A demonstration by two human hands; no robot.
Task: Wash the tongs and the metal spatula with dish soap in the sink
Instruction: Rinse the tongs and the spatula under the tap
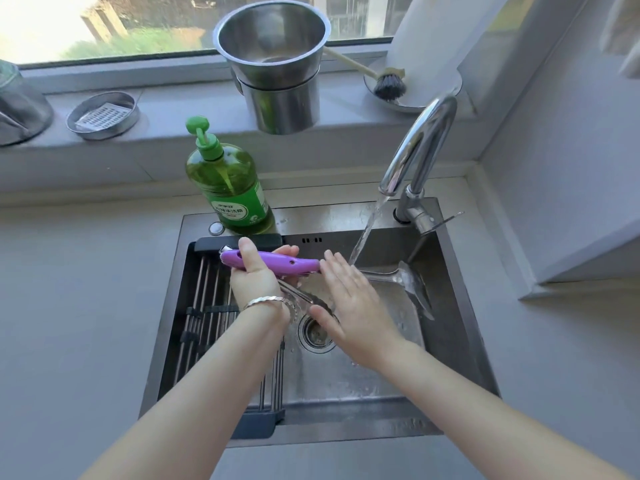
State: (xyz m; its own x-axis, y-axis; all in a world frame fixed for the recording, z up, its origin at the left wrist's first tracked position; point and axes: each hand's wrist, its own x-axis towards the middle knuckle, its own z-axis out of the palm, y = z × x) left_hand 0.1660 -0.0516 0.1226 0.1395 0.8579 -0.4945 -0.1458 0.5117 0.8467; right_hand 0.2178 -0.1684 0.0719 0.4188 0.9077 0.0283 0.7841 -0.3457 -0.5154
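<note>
Over the steel sink (460, 327), the left hand (258, 275) has its fingers clamped round the purple handle of the metal spatula (277, 263), held level, blade end under the running water (363, 237). The right hand (349, 303) lies flat against the shaft, fingers straight and slightly apart. Below the hands the tongs (301, 299) lie near the drain (317, 332); a ladle (412, 285) leans at the basin's right wall. Behind the rim stands the dish soap (230, 187), about full of green liquid. Farther back on the sill, nested steel pots (277, 64) look empty, and a round tin (104, 114) holds a grater.
</note>
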